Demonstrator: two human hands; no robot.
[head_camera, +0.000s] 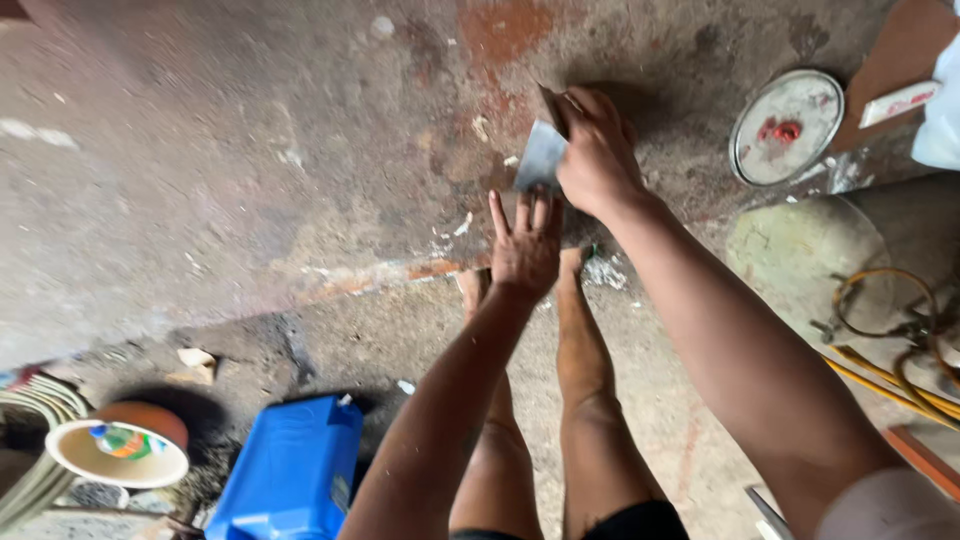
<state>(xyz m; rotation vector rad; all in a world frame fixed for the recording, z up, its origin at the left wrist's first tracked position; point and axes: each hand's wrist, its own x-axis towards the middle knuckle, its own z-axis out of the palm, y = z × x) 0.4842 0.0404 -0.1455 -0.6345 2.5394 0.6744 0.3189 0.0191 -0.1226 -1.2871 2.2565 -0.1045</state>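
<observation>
Against rusty wall (250, 150), grey scraper blade (540, 157)

Grey metal scraper blade (541, 157), tilted, edge pressed against rusty wall (250, 150)

I am looking down at a rough, stained grey surface (230, 170) taking up most of the view, with rusty red patches showing near its top and a rust-coloured streak running along its lower edge. Below it, a dusty concrete floor (660, 400) is lying scattered with pale chips. A blue plastic container (290, 470) is sitting at the lower left, beside a pale bowl (118, 455). At the upper right a round metal lid (785, 127) is resting, and yellow hoses (890, 370) are coiling along the right edge. Soft daylight is falling evenly.
</observation>
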